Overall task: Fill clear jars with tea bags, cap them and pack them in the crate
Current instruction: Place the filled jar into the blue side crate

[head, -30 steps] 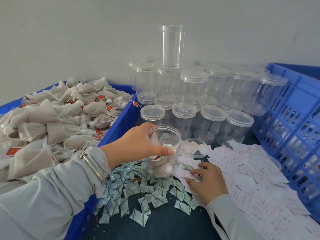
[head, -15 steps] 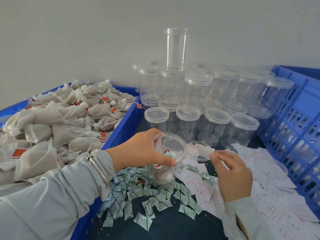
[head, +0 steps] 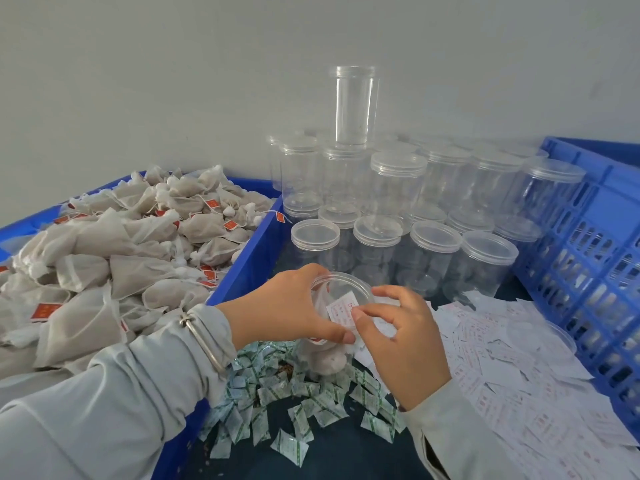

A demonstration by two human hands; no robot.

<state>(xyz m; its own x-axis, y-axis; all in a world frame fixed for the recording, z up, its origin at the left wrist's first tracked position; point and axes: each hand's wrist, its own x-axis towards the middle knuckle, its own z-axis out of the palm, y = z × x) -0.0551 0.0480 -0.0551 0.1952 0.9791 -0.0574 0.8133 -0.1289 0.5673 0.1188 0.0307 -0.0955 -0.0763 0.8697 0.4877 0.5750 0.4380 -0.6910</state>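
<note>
A small packing workshop; a blue bin (head: 242, 268) heaped with tea bags (head: 114, 258); rows of capped clear jars (head: 398, 216); loose paper labels (head: 512, 368); a blue crate (head: 588, 258).

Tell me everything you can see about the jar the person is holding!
The jar is a clear, round container that looks like plastic, with no lid on its wide open mouth. It stands roughly upright on the dark table, among small green-and-white packets. Inside it lie pale tea bags with red tags. The left hand grips it round the rim, and the right hand pinches a white paper slip with red print at its mouth. Capped empty jars stand behind it.
</note>
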